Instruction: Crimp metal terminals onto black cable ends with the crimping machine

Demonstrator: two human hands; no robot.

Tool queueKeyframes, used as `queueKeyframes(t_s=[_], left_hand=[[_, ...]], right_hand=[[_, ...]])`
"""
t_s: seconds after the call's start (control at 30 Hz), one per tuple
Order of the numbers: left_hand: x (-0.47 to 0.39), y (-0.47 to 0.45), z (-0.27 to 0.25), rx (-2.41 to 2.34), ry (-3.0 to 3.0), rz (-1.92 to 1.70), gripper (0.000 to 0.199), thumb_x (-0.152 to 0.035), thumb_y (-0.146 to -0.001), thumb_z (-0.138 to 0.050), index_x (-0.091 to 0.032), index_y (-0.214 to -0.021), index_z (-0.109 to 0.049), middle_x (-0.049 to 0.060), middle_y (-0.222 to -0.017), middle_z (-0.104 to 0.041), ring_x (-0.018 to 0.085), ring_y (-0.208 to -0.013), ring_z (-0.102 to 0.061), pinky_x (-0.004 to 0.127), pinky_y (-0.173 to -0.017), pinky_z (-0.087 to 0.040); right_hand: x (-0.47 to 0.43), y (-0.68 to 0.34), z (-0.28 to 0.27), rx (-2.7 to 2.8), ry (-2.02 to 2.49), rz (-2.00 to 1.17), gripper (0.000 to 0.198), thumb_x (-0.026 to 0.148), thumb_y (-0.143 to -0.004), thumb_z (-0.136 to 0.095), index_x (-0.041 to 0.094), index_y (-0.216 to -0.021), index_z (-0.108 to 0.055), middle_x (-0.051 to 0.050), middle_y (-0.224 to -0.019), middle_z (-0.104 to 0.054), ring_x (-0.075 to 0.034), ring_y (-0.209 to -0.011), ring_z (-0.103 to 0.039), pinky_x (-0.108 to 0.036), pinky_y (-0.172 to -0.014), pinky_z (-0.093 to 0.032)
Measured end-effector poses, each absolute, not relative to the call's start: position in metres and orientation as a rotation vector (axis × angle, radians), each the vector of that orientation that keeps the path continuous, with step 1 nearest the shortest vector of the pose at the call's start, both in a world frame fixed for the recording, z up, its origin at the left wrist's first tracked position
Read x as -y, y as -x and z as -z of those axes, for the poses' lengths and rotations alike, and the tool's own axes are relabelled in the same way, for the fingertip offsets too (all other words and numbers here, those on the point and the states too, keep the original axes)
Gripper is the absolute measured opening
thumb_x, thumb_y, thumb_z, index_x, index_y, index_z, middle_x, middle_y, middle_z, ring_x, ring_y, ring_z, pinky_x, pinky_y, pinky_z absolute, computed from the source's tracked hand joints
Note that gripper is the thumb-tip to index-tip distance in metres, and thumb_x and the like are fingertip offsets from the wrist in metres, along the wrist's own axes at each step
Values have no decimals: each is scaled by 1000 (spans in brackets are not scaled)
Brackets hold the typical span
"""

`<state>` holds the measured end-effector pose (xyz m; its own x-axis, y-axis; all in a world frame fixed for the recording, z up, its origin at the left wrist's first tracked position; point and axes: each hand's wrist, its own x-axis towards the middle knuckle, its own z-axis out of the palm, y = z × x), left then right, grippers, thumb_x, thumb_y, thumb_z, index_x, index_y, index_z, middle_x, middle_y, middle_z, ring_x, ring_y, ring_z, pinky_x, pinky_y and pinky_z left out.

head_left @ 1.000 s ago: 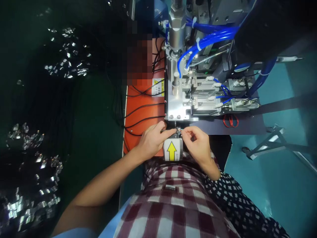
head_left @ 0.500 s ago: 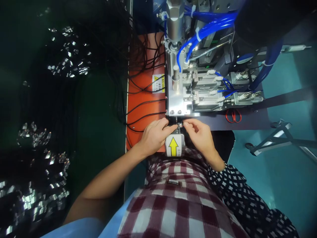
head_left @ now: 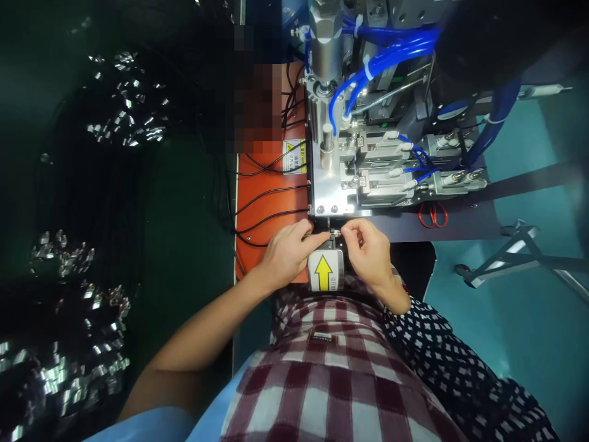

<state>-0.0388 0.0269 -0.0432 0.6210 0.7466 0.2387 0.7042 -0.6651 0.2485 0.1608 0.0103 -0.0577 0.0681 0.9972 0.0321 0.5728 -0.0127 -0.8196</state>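
At the front edge of a machine, a small shiny metal connector (head_left: 337, 233) sits between the fingertips of both hands. My left hand (head_left: 286, 255) is closed, its fingers curled and one fingertip reaching the connector's left side. A black cable (head_left: 252, 242) runs beneath this hand; its hidden fingers do not show what they grip. With thumb and forefinger pinched together, my right hand (head_left: 370, 253) meets the connector's right end. Just below the fingers is a white label with a yellow arrow (head_left: 323, 273) on a block in front of my apron.
An orange plate (head_left: 271, 190) crossed by black cables lies left of the metal machine block (head_left: 327, 190). Blue air hoses (head_left: 400, 49) hang above. Red-handled scissors (head_left: 433, 215) rest on the grey surface at right. Bundles of cables with shiny ends (head_left: 64, 368) fill the far left.
My right hand has turned slightly and shifted a little left, its fingers pinched tighter at the connector. My left hand stays almost in place.
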Motion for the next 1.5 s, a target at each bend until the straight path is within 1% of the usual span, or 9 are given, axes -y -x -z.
queueKeyframes(t_s=[0.2, 0.33, 0.47, 0.57, 0.83, 0.97, 1.17, 1.33, 1.5], left_hand=[[-27, 39, 42, -1204, -2690, -497, 37, -25, -101, -38, -21, -116, -71, 8, -87, -57, 18, -77, -55, 27, -64, -46], [-27, 40, 44, -1203, -2656, -475, 34, -23, -100, -42, -22, -118, -70, 8, -89, -57, 18, -80, -57, 27, -66, -48], [-27, 41, 45, -1205, -2634, -454, 32, -23, -99, -44, -22, -120, -69, 8, -90, -58, 18, -82, -58, 27, -68, -49], [-26, 41, 45, -1200, -2620, -462, 32, -23, -99, -45, -21, -120, -69, 9, -91, -58, 18, -83, -59, 28, -70, -50], [-27, 40, 44, -1180, -2608, -514, 32, -22, -99, -45, -18, -117, -71, 9, -90, -58, 18, -81, -59, 28, -69, -50], [-28, 40, 43, -1168, -2642, -533, 32, -20, -98, -45, -18, -117, -71, 8, -87, -57, 18, -77, -57, 27, -65, -49], [-29, 39, 40, -1141, -2614, -562, 32, -17, -97, -43, -16, -113, -71, 8, -87, -58, 17, -76, -57, 26, -63, -48], [-30, 39, 39, -1149, -2565, -513, 34, -15, -96, -40, -18, -114, -70, 8, -89, -59, 18, -79, -58, 27, -66, -50], [-29, 39, 40, -1169, -2546, -474, 35, -18, -98, -39, -18, -115, -70, 8, -89, -58, 18, -80, -55, 27, -67, -47]], right_hand=[[-13, -170, 72, 1379, 1729, -1131, 21, 39, -90, -54, 20, -84, -62, -3, -76, -66, -18, -66, -58, -33, -65, -43], [-9, -175, 76, 1170, 1646, -1301, 25, 44, -88, -56, 20, -86, -64, 0, -68, -59, -15, -58, -52, -30, -56, -40], [-6, -167, 69, 1043, 1507, -1471, 24, 44, -84, -62, 20, -80, -63, 2, -64, -54, -13, -54, -49, -27, -52, -39], [-7, -161, 66, 995, 1496, -1450, 21, 40, -80, -67, 20, -77, -62, 2, -66, -56, -12, -55, -48, -27, -51, -39], [-8, -163, 74, 902, 1364, -1573, 21, 42, -84, -64, 22, -77, -62, 2, -62, -58, -15, -56, -55, -30, -58, -48], [-8, -158, 73, 913, 1417, -1486, 25, 45, -85, -65, 22, -76, -61, 2, -67, -60, -14, -57, -57, -30, -58, -47], [-10, -151, 72, 874, 1396, -1465, 23, 42, -83, -66, 22, -77, -57, 4, -59, -57, -14, -55, -55, -29, -58, -46], [-8, -151, 72, 926, 1405, -1427, 22, 43, -85, -64, 23, -78, -56, 4, -59, -57, -15, -55, -55, -30, -57, -45], [-9, -151, 74, 977, 1425, -1409, 23, 44, -86, -62, 23, -78, -55, 4, -59, -58, -14, -56, -55, -30, -58, -45]])
